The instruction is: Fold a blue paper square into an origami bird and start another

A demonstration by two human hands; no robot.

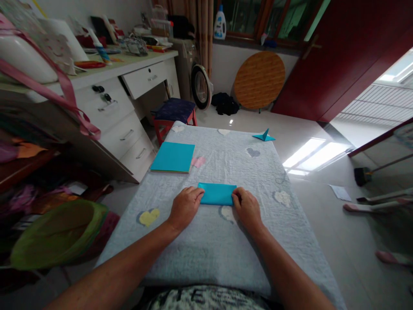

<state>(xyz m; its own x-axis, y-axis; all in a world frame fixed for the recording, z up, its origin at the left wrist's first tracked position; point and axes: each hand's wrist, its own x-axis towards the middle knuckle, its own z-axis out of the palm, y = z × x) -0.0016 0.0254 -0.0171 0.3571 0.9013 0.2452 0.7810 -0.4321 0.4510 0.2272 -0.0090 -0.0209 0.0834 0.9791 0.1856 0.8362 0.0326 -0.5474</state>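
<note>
A teal sheet of paper, folded into a narrow rectangle, lies on the grey cloth-covered table in front of me. My left hand presses on its left end with the fingers curled down onto it. My right hand does the same on its right end. A stack of teal square sheets sits further back on the left. A small folded teal paper figure stands at the far right corner of the table.
The cloth has heart patches, one yellow. A white desk with drawers stands to the left, a red stool behind the table. A green bag sits low on the left. Bare floor lies to the right.
</note>
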